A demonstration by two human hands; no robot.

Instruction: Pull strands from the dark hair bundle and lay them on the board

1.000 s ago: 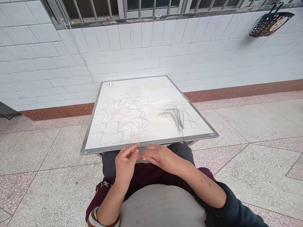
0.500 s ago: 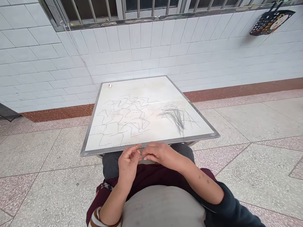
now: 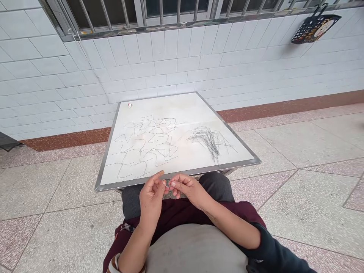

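Just in front of the table's near edge, my left hand [image 3: 152,191] and my right hand [image 3: 186,187] are close together, fingertips almost touching. Between them is a short stretch of thin wire [image 3: 167,186], pinched by the thumb and forefinger of each hand. Most of this wire is hidden by the fingers. Bent, wavy wires [image 3: 145,144] lie spread over the left half of the white table [image 3: 167,102]. To the right lies a loose bundle of straighter dark wires [image 3: 212,142], one end reaching the near edge.
A small red-and-white object [image 3: 130,105] sits at the table's far left corner. The table's grey rim [image 3: 230,167] is close to my knees. Behind stands a white tiled wall [image 3: 170,64] with a barred window, and a dark patterned bag [image 3: 314,29] hangs at the right.
My right hand has turned, its thumb now showing on top and its fingers curled below. Both hands stay together at the table edge. The view has shifted slightly.
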